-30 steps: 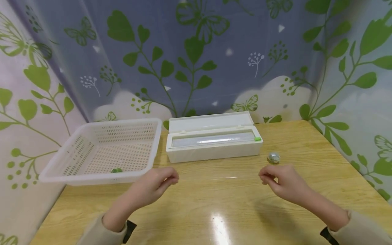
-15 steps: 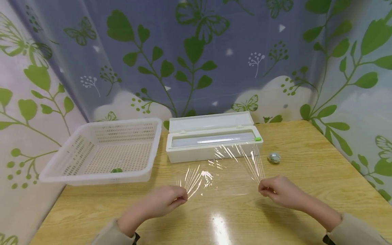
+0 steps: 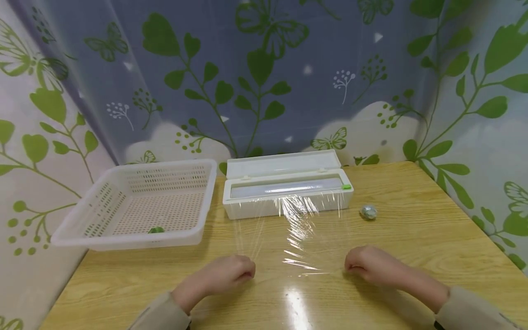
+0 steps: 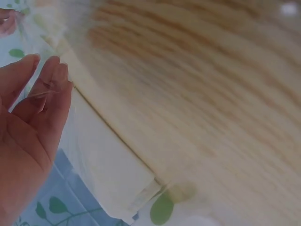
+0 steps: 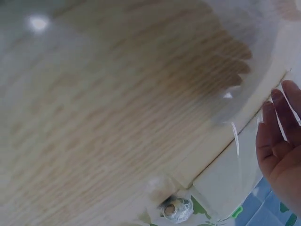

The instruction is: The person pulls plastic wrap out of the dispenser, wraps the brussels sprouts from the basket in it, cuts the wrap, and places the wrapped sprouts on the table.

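Observation:
A clear sheet of plastic wrap (image 3: 301, 233) stretches from the white wrap dispenser box (image 3: 284, 208) toward me over the table. My left hand (image 3: 228, 274) pinches its near left corner; in the left wrist view, thumb and fingers of that hand (image 4: 35, 108) curl at the film's edge. At the near right corner, my right hand (image 3: 377, 265) grips the film with curled fingers, which also show at the edge of the right wrist view (image 5: 282, 136). The box's lid (image 3: 284, 164) stands raised at the back, and the roll (image 3: 284, 188) shows inside. A green slider (image 3: 346, 186) sits at the box's right end.
Left of the box stands a white perforated plastic basket (image 3: 208, 201) with a small green item (image 3: 156, 230) in it. A small round film-wrapped item (image 3: 368, 211) lies right of the box on the wooden table (image 3: 429, 224). A patterned curtain (image 3: 309, 91) hangs behind.
Both hands have moved toward me, drawing the film out from the box into a longer sheet. The box, basket and small wrapped item have stayed in place.

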Available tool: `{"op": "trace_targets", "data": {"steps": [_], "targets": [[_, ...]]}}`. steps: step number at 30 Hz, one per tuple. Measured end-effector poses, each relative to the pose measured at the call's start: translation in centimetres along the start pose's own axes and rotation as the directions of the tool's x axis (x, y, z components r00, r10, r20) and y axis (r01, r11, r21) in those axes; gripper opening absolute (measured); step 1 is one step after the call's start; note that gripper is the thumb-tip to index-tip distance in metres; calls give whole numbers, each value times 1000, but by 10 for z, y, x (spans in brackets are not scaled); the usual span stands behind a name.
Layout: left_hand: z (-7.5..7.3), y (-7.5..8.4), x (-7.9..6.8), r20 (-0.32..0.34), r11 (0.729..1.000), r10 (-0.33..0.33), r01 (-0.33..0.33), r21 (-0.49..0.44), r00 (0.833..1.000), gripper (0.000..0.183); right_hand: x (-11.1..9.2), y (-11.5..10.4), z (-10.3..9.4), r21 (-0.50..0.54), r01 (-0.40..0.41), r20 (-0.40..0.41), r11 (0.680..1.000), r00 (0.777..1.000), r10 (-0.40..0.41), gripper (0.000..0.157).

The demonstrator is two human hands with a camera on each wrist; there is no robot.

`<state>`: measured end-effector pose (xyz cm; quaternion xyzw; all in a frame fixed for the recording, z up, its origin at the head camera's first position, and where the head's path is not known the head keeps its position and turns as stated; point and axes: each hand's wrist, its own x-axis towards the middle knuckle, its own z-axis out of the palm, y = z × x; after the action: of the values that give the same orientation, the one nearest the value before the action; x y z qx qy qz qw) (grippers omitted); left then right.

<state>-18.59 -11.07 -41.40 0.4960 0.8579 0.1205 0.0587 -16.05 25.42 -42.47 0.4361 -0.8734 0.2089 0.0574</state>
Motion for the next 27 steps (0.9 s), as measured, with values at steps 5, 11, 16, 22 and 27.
{"op": "trace_targets", "data": {"steps": [5,11,16,22,27], "targets": [[3,1,2,34,999,-21,20,41,999,11,1,-2,3,-47,54,-16,997,998,-55,19],[8,2,3,35,997,12,-15,81,999,11,1,-3,5,22,-32,100,999,995,30,16],[11,0,4,48,996,5,-9,86,999,10,1,-1,9,-62,16,89,998,996,-10,16],[13,0,4,65,995,-20,13,94,998,11,1,2,11,-43,28,112,999,993,-23,18],[13,0,5,93,997,-38,32,70,995,14,1,4,10,58,-58,177,997,983,47,20]]}}
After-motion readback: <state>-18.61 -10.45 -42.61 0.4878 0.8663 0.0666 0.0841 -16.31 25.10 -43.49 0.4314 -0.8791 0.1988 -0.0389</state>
